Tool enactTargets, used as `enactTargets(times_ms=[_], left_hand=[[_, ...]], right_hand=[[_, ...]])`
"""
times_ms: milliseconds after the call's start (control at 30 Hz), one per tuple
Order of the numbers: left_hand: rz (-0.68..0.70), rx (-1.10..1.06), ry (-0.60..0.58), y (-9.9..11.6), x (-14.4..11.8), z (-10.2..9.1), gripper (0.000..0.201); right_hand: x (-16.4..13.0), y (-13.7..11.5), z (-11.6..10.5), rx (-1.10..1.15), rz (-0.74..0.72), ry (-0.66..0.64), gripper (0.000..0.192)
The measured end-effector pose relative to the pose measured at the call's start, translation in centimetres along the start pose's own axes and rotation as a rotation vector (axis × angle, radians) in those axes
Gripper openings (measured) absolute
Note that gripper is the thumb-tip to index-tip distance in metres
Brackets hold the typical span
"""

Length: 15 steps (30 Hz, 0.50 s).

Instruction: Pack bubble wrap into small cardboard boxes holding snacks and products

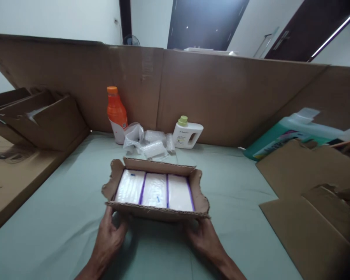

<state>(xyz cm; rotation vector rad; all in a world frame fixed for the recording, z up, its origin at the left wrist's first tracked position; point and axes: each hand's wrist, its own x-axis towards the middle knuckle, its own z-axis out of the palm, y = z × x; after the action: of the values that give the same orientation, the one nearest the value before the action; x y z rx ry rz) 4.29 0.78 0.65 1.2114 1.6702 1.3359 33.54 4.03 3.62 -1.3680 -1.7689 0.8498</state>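
Observation:
Between my two hands is a small open cardboard box with its flaps standing up. Inside it, three white plastic-wrapped packs with purple edges lie side by side. My left hand grips the box's near left corner, with the fingertips hidden under and behind the cardboard. At the near right corner, my right hand holds the box the same way, its fingers partly out of sight. Beyond the box lies crumpled bubble wrap on the pale green cloth.
An orange-capped bottle and a white jug with a green cap stand against a tall cardboard wall. A teal liquid container leans at right, behind cardboard pieces. Cardboard boxes line the left side.

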Motion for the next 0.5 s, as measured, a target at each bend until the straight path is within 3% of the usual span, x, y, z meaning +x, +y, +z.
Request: enactTargets(times_ms=[67,133,200,267,400,500], left_hand=[[-0.034,0.040,0.042,-0.8,0.3,-1.9,0.052],[-0.064,0.100,0.068,-1.5,0.5,-3.1,0.051],[-0.083,0.159,0.077,-1.9,0.4,-3.4,0.055],[-0.087,0.188,0.080,-2.0,0.2,-3.0,0.061],[-0.127,0.215,0.100,-3.0,-0.5,-2.1,0.062],[-0.159,0.294,0.132,-5.3,-1.1,-2.2,0.063]], right_hand=[[1.4,-0.5,-0.8,0.045,-0.065,-0.161,0.055],[3.9,-0.9,-2.3,0.045,-0.091,-0.280,0.044],[7.8,-1.0,-3.6,-0.029,-0.087,-0.223,0.031],[12.9,-1.0,-3.6,-0.131,-0.076,-0.064,0.026],[23.8,-1.0,0.0,-0.202,-0.084,0.035,0.026],[29.5,-1.3,3.6,-0.237,-0.102,0.031,0.026]])
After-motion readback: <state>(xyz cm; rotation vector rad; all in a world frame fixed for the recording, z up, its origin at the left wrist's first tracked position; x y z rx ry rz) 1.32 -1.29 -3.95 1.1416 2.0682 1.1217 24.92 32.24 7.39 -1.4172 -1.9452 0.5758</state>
